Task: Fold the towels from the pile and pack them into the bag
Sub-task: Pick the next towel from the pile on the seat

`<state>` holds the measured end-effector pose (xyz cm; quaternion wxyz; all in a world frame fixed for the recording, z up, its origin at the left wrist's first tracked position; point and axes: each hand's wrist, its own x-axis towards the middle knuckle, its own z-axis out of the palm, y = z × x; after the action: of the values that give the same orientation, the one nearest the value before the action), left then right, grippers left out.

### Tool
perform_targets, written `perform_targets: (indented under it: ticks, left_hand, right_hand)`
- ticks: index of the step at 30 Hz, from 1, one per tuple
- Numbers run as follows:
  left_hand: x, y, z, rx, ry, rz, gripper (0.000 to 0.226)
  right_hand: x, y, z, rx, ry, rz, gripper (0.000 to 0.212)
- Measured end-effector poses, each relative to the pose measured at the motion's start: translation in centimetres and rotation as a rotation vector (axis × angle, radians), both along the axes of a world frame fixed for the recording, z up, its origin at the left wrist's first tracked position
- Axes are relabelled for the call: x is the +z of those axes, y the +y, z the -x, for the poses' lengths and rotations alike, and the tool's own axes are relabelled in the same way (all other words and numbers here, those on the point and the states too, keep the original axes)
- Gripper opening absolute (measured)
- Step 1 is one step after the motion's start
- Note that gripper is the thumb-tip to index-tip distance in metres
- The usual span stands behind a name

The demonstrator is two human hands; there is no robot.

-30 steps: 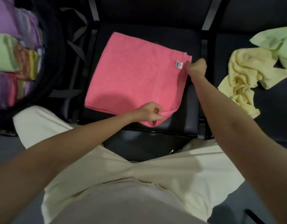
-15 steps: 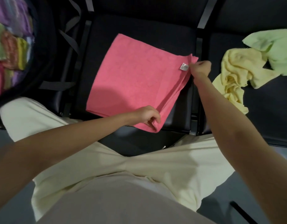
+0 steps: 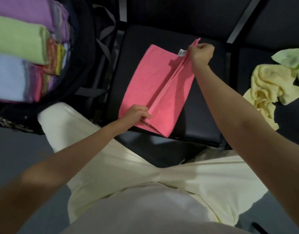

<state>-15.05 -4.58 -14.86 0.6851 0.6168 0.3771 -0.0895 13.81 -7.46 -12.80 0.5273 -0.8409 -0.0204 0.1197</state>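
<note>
On the dark seat (image 3: 201,119), both hands pinch the pink towel (image 3: 145,81): left hand (image 3: 137,114) at its near edge, right hand (image 3: 202,54) at its far corner, each grip closed on cloth.

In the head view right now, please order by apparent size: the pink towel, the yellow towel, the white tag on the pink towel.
1. pink towel, largest, held by left hand and right hand.
2. yellow towel, crumpled, so its true size is unsure.
3. white tag, by far smallest.

perhaps a waiting area: linked black seats (image 3: 196,119).
</note>
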Motion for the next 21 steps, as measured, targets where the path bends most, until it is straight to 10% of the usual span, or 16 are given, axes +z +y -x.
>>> perform_targets:
  ticks: [12, 21]
  left_hand:
    - [-1.6, 5.9, 4.5, 0.111, 0.163, -0.095, 0.032]
    - [-1.8, 6.2, 6.5, -0.291, 0.282, -0.981, 0.022]
  right_hand:
    - [-4.6, 10.9, 4.9, 0.084, 0.041, 0.079, 0.03]
    - [-6.4, 7.6, 8.2, 0.431, -0.162, 0.323, 0.005]
